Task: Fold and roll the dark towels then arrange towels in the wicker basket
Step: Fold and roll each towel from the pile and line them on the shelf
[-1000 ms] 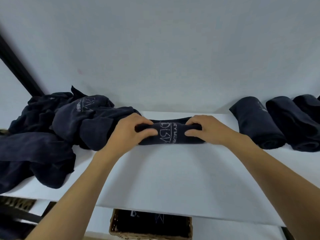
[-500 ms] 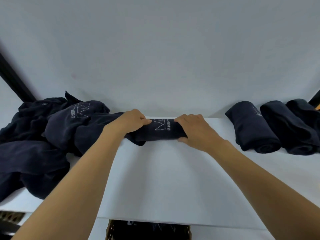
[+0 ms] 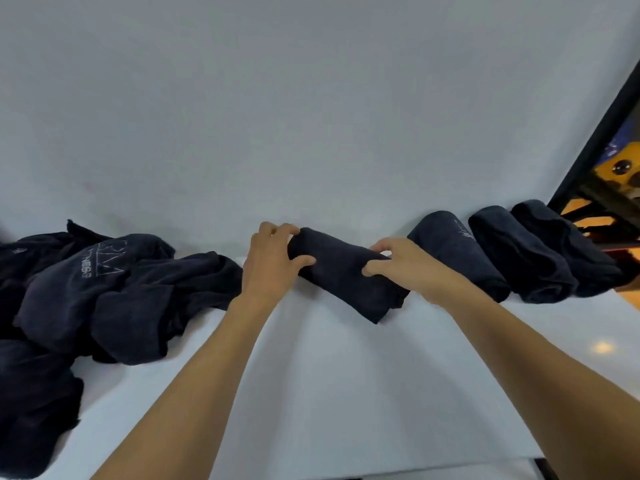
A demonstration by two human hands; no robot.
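Work surface: a white table [image 3: 346,393] set against a plain pale wall [image 3: 311,116].

Task item: one rolled dark towel [image 3: 346,275] lies near the table's far edge, about mid-width. It sits on a diagonal, with its far end toward the left and its near end toward the right. Whether its full length rests on the table cannot be told.

Hand state:
- The left hand [image 3: 273,261] grasps the roll's far-left end, fingers curled over the top and thumb pressed on the near side.
- The right hand [image 3: 405,268] grasps the roll further along to the right, with fingers hooked over the top and thumb on the near face.

Both forearms reach in from the bottom edge of the view and cover part of the table.

Surroundings:
- Left side: a loose pile of unfolded towels [image 3: 104,292] spreads from the wall to the near-left table edge. One carries pale printed lettering. Its right fringe lies just beside the left wrist.
- Right side: three finished rolls stand in a row, touching one another — the first roll [image 3: 457,254], second roll [image 3: 519,258] and third roll [image 3: 568,251]. The right hand and wrist hide part of the first roll, which lies just beside the held towel's near end.
- Far right: a black frame [image 3: 595,133] runs diagonally, with yellow equipment [image 3: 620,168] behind it, too blurred to identify.
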